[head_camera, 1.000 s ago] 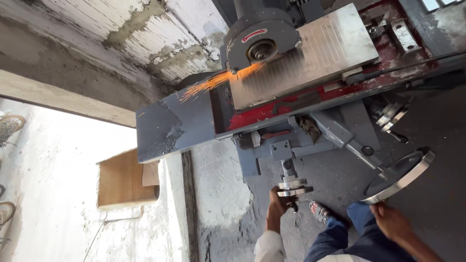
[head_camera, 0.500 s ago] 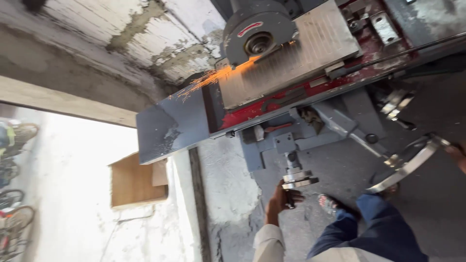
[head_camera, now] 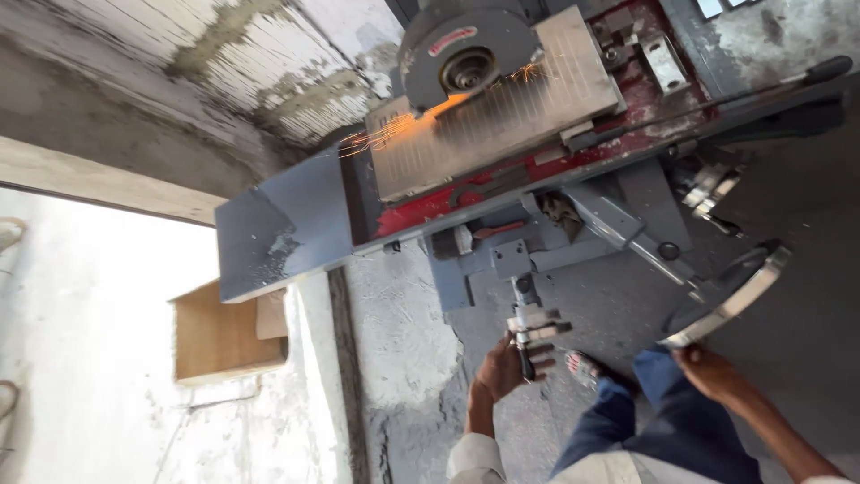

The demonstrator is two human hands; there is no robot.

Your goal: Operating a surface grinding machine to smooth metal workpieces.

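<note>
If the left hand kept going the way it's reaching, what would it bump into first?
The left hand is already wrapped around the small crank handle. Straight beyond that it would probably meet the grey machine base, though depth is hard to judge.

— What's the wall like?
— A whitewashed brick wall (head_camera: pixel 260 63), paint flaking.
— And the floor?
— Rough grey concrete floor (head_camera: pixel 399 341); glaring daylight at its left edge, beside a wooden box (head_camera: pixel 219 336).

Low in the frame, the left hand (head_camera: pixel 506 366) is raised with its fingers curled closed, forearm rising from a pale sleeve at the bottom edge. At lower right, the right hand (head_camera: pixel 708 369) reaches up, bare forearm angling in from the corner; its fingers seem closed, though motion blur obscures them.
</note>
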